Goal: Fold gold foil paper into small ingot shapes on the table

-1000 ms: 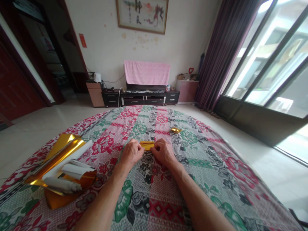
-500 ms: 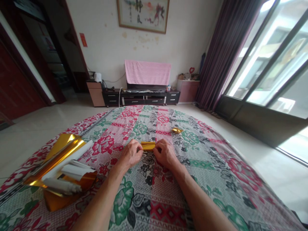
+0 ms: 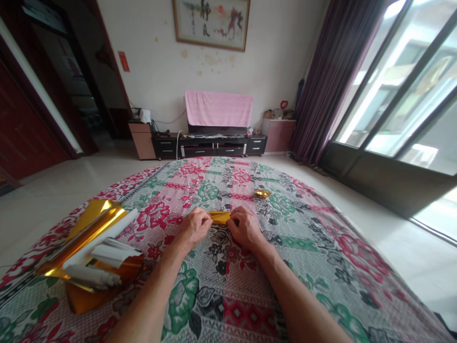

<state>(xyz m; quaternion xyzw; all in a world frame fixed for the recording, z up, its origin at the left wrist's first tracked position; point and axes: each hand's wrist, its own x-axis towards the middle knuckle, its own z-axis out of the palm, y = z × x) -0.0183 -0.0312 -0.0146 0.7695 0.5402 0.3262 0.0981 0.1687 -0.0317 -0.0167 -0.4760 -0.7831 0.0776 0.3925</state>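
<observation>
A small folded strip of gold foil paper (image 3: 220, 217) lies between my hands over the patterned cloth. My left hand (image 3: 196, 226) pinches its left end with thumb and fingers. At the opposite end my right hand (image 3: 244, 225) is closed on it in the same way. Beyond my right hand rests a small folded gold foil piece (image 3: 263, 194), pointed at its ends. To the left of my left arm is a heap of gold foil sheets (image 3: 94, 226), partly rolled, with white-backed paper pieces (image 3: 110, 255) on top.
A flowered cloth (image 3: 250, 290) covers the round-edged table under my arms. Past its far edge stand a black low cabinet (image 3: 228, 150) and a screen draped with a pink cloth (image 3: 218, 108). A purple curtain (image 3: 332, 71) and a glass door are on the right.
Both hands stay in nearly the same place on the gold foil paper. The strip's front face looks slightly changed between the fingers.
</observation>
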